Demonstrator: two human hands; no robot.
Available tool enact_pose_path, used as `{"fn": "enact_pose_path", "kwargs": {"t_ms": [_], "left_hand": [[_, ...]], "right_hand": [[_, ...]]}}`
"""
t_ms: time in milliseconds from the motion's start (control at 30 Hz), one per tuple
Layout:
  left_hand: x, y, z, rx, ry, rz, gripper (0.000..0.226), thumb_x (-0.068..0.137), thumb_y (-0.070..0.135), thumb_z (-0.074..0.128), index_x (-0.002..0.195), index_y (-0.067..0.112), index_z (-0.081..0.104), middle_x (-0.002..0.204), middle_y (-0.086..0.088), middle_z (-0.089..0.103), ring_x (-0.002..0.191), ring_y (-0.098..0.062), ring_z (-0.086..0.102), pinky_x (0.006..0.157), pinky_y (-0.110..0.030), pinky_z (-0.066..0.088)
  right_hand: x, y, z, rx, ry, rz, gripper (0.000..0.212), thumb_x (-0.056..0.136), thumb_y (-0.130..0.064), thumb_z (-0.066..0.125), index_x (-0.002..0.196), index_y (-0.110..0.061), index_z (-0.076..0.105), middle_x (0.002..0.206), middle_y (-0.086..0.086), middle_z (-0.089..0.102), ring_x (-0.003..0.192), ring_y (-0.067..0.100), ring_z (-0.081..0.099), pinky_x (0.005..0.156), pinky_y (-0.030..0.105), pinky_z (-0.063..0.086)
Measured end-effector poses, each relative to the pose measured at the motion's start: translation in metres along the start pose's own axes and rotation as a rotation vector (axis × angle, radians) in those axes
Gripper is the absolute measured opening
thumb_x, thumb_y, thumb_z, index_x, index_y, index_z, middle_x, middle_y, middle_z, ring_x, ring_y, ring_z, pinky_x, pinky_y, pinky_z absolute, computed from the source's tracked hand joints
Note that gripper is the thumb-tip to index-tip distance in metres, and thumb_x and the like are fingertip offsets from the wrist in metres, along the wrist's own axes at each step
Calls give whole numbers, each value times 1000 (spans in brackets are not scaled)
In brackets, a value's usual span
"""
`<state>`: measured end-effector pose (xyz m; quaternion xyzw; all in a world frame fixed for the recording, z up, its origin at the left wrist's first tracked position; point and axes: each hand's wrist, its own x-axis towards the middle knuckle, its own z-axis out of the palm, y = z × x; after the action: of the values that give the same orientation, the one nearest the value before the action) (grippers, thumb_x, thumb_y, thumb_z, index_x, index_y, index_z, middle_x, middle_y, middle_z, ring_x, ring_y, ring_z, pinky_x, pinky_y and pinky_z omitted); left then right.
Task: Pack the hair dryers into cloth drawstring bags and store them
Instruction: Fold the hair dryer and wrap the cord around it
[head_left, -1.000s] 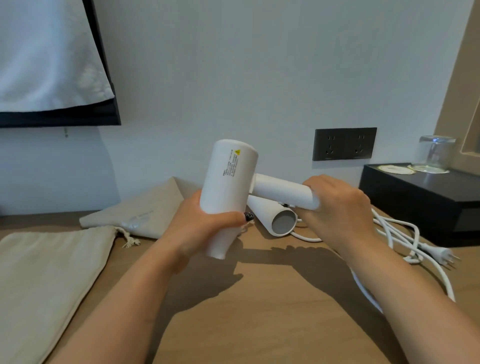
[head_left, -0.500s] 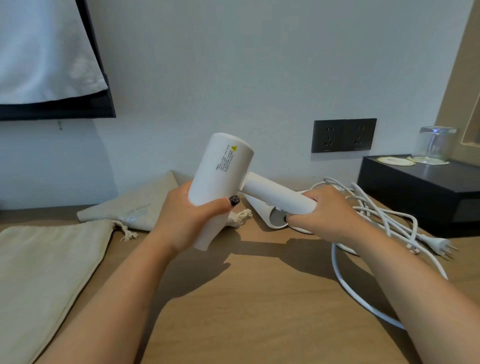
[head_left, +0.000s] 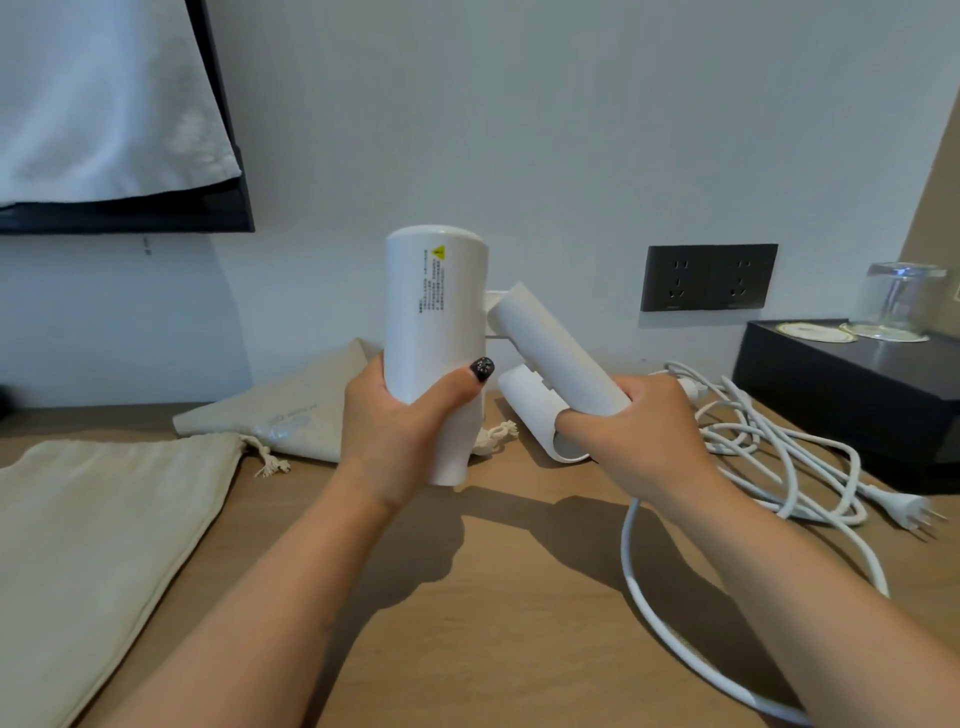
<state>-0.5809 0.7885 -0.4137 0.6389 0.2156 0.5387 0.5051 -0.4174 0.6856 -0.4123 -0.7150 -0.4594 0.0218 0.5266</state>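
Wood-grain desk (head_left: 509, 623) runs along a pale wall (head_left: 519, 130), and that is where everything sits. On the wall, a dark double socket plate (head_left: 709, 277) to the right; upper left, a black-edged panel (head_left: 223, 156) with a white cloth (head_left: 104, 98) draped over it. Far right, a black box (head_left: 841, 384) stands on the desk with one upturned glass (head_left: 901, 299) and two round coasters on top.

Count the bags: two cloth drawstring bags. One lies flat at the near left (head_left: 98, 545), its tasselled cord end pointing right; the second (head_left: 301, 410) lies behind it against the wall.

Hair dryers, two as well. One white hair dryer (head_left: 434, 322) is up in the air above the desk, barrel standing upright with a yellow warning label near the top. The left hand (head_left: 395, 431) grips the lower barrel, thumb with a dark painted nail across the front. The right hand (head_left: 639, 436) is curled round the end of its handle (head_left: 556, 353), which angles down to the right. The second dryer (head_left: 530, 410) lies on the desk just behind both hands, mostly hidden.

White cable (head_left: 779, 447) sprawls in loose loops on the right, one plug (head_left: 914, 512) lying near the black box, and one long loop sweeps under the right forearm.
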Motion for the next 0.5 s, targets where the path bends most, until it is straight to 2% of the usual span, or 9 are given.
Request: {"fn": "enact_pose_path", "kwargs": {"t_ms": [100,200,267,367,500], "left_hand": [[-1,-1,1,-2,-3,0,58,51,49,78,93,10,66,81,-15,67,74,-32,65,65,-45,55],[1,0,-1,-32,30,15,57,53,47,78,92,8,66,77,-13,66,69,-29,64,62,-38,51],[-1,0,2,-63,51,19,58,53,47,77,95,7,66,77,-11,66,70,-28,63,62,-38,51],[-10,-2,16,-160,92,-27,59,51,45,77,98,11,68,82,-10,69,77,-32,67,64,-39,53],[-9,1,27,-197,121,-14,55,54,42,78,100,14,68,87,-7,70,83,-30,68,71,-43,57]], "right_hand": [[-3,0,2,11,-5,-5,31,69,-19,76,51,-17,50,37,-14,42,43,7,40,39,13,26],[-7,-3,9,53,7,10,22,72,-23,77,65,-7,61,55,-6,47,57,12,46,51,25,35],[-12,-3,16,81,27,23,26,72,-24,76,72,-2,64,61,2,47,60,16,44,53,28,34],[-17,-7,25,157,40,69,28,71,-22,73,55,-8,54,53,-2,41,53,15,37,47,26,28],[-13,-14,25,189,53,25,30,71,-23,73,53,-10,51,51,0,43,51,16,39,48,28,32]]}}
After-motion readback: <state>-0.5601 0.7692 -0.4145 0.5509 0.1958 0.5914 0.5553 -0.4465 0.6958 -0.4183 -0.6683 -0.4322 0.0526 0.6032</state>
